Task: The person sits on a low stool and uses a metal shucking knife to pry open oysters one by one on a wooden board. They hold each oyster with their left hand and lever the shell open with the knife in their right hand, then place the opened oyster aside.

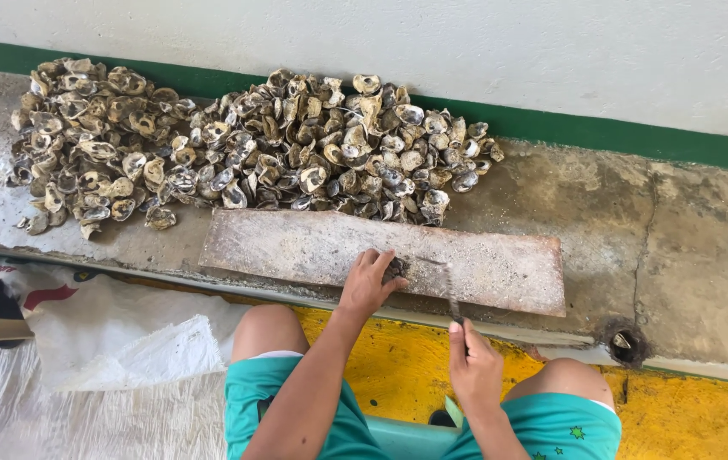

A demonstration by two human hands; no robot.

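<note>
My left hand [367, 281] presses a small dark oyster [395, 269] down onto a worn wooden board [313, 247] that lies along the concrete ledge. In my right hand [473, 366] is a knife [450, 288], its handle gripped, its thin blade reaching up and left over the board toward the oyster. A large heap of empty oyster shells [236, 145] fills the ledge behind the board, against the wall.
A white wall with a green stripe [602, 132] runs behind the ledge. White woven sacks [108, 358] lie at lower left. A yellow floor strip [696, 409] shows beside my knees. A small drain hole [626, 342] sits in the ledge at right.
</note>
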